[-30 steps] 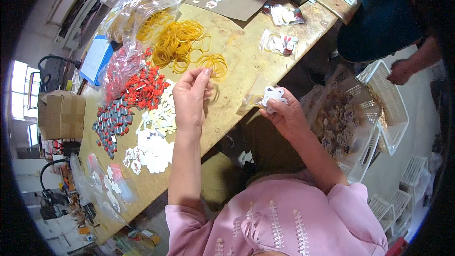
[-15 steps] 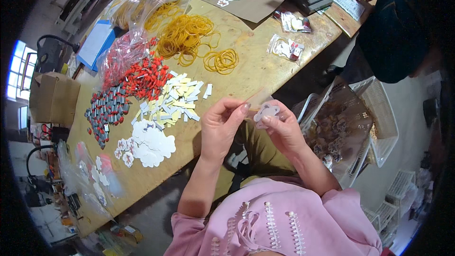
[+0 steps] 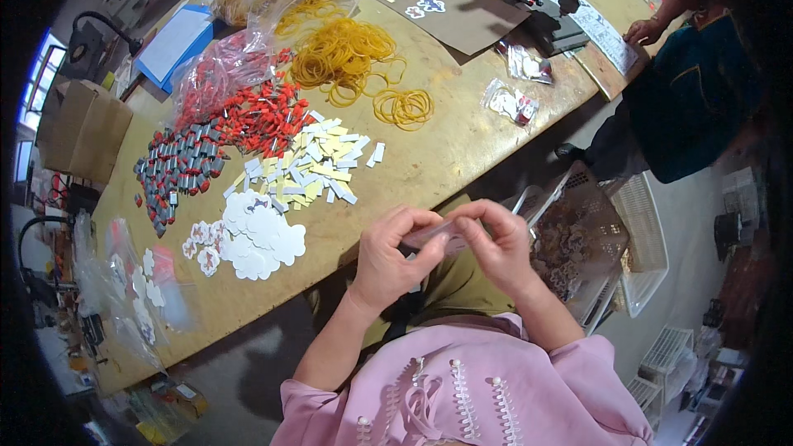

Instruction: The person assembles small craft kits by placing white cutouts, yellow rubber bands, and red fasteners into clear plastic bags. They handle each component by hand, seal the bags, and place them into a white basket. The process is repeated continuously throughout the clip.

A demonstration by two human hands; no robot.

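Note:
Over my lap, just off the table's front edge, I hold a small clear plastic bag (image 3: 431,235) between both hands. My left hand (image 3: 388,258) pinches its left side between thumb and fingers. The fingers of my right hand (image 3: 499,248) are closed on the bag's right side, near its upper edge. Whether the pale flower-shaped cutouts are inside the bag is hidden by my fingers. Nearest on the table lies a pile of white flower-shaped cutouts (image 3: 264,241), with smaller printed ones (image 3: 208,259) beside it. Behind them are yellow-and-white strips (image 3: 318,167).
Red-tipped pieces (image 3: 268,120), small grey cylinders (image 3: 178,169) and yellow rubber bands (image 3: 343,54) cover the table's left and middle. Filled packets (image 3: 510,102) lie near the right edge, by a bench press (image 3: 557,29). Plastic baskets (image 3: 644,239) stand right of me; another person's hand (image 3: 644,32) rests beyond.
My hands have moved down a little and closer together around the bag. The cutouts seen in my right hand earlier are now out of sight. The view has shifted slightly.

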